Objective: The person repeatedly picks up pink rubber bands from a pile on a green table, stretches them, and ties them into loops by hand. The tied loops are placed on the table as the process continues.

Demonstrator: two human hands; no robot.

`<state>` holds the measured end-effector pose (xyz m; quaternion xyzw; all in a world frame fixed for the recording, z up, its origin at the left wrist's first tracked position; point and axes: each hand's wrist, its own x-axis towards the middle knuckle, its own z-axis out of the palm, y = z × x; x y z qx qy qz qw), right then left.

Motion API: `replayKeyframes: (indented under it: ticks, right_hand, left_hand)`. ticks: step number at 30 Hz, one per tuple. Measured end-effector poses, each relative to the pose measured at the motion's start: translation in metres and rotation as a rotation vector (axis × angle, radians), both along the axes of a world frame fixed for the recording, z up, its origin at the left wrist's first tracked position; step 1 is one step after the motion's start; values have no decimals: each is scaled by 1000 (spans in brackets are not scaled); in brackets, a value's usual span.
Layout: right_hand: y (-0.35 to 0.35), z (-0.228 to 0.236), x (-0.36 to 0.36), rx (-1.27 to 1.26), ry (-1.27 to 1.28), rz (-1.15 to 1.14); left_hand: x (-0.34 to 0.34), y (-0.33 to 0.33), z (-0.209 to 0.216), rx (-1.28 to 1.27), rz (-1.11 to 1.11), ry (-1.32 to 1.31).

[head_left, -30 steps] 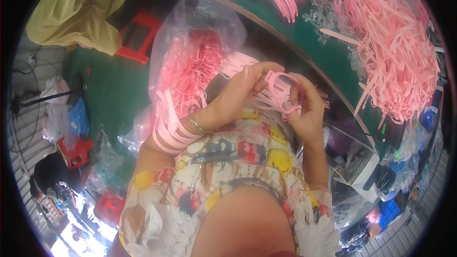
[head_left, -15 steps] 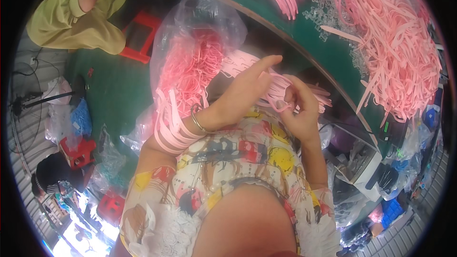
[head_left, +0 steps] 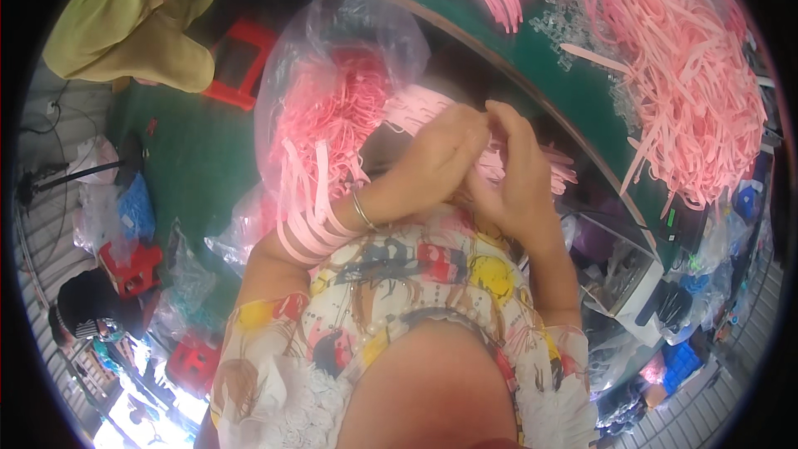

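Note:
My left hand (head_left: 449,150) is closed, its fingers curled round flat pink straps (head_left: 492,160) that show between the two hands. Close against it, my right hand (head_left: 514,170) is bent with its fingertips at the left fingers; whatever they pinch is hidden. More pink straps (head_left: 416,106) stretch out beyond my left hand, with slit-like gaps along them. Several loops of pink strap (head_left: 303,233) hang round my left forearm, behind a metal bangle (head_left: 363,210). Other strap ends (head_left: 559,168) stick out past my right hand.
A large clear bag (head_left: 283,108) of pink straps (head_left: 353,87) stands ahead on the left. On the green table (head_left: 490,50) lie a big heap of pink straps (head_left: 690,91) and small clear plastic pieces (head_left: 573,25). A person (head_left: 125,33) sits near a red stool (head_left: 241,62).
My hands have come together; the left fingers, stretched out before, are now curled. My right fingers have moved up to the left ones. The co-worker's arm has shifted.

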<state>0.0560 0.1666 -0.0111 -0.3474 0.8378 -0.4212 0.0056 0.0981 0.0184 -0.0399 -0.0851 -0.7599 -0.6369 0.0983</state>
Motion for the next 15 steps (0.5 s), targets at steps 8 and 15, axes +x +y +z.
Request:
replayKeyframes:
  ticks: [8, 15]
  right_hand:
    - [26, 24, -20, 58, -116, 119]
    - [43, 35, -41, -127, -347, 181]
  left_hand:
    - [-12, -37, -5, 155, -59, -336]
    - [-30, -11, 0, 485, -530, -506]
